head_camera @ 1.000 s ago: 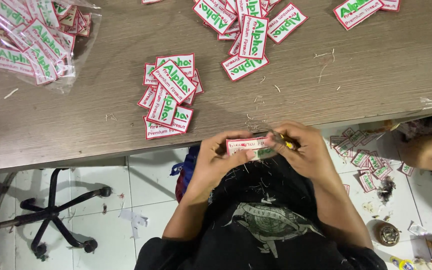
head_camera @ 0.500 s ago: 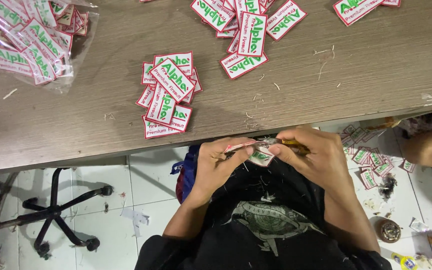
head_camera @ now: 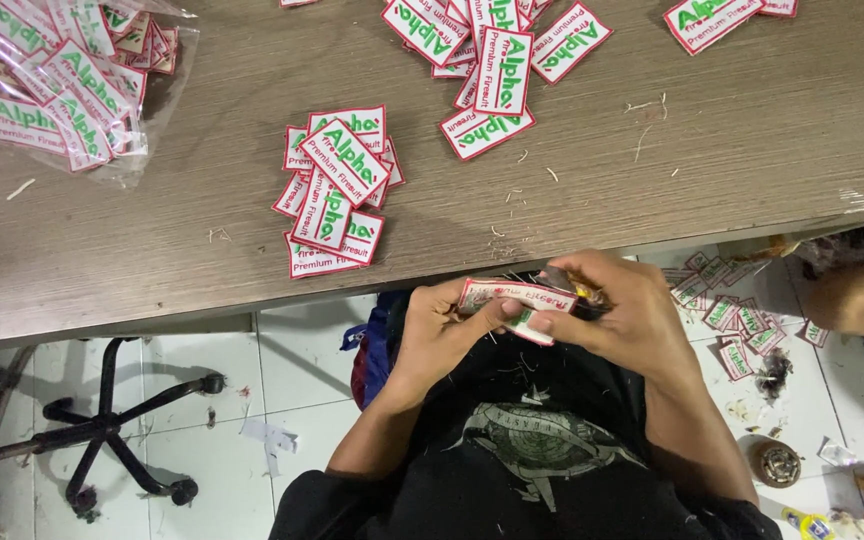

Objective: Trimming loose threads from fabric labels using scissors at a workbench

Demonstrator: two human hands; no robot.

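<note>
White embroidered patch [head_camera: 512, 297], bordered red with green lettering, is pinched between both hands just below the near edge of the wooden tabletop [head_camera: 752, 150], over the lap. The left hand [head_camera: 442, 330] grips its left end with thumb on top; the right hand [head_camera: 612, 310] clamps the right end and also appears to hold a small tool, not clearly identifiable. Holding it off the tabletop leaves both faces accessible. A loose patch stack [head_camera: 337, 195] lies near the edge; a clear bag of patches [head_camera: 52, 80] sits far left. More patches [head_camera: 732, 320] litter the tiled floor.
</note>
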